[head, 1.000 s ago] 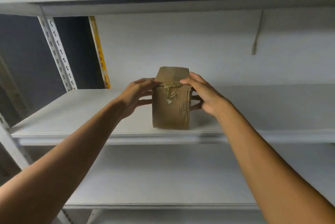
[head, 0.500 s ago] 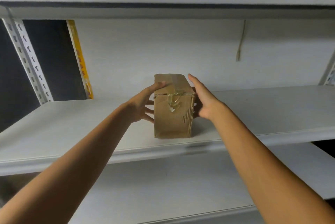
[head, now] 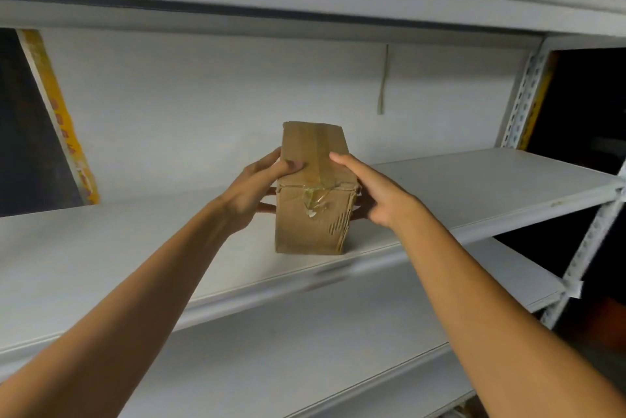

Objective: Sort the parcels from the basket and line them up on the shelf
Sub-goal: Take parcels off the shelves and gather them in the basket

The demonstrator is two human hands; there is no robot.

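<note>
1. Both thumbs have come down onto the top of the parcel (head: 311,214) since half a second ago, when the hands stood flatter at its sides. The parcel sits where it sat.
2. Head view: the brown cardboard parcel stands upright on the grey shelf (head: 457,187), whose front edge runs just before it. Torn tape shows on its near face.
3. The left hand (head: 252,190) grips the parcel's left side, thumb on top.
4. The right hand (head: 376,197) clasps the parcel's right side, thumb on top, its fingers partly hidden behind the parcel.
5. Behind the parcel a thin cord (head: 384,78) hangs on the back wall. A yellow strip (head: 64,123) leans well to the parcel's left, a perforated upright (head: 521,95) stands well to its right, and a lower shelf (head: 305,333) lies beneath.
</note>
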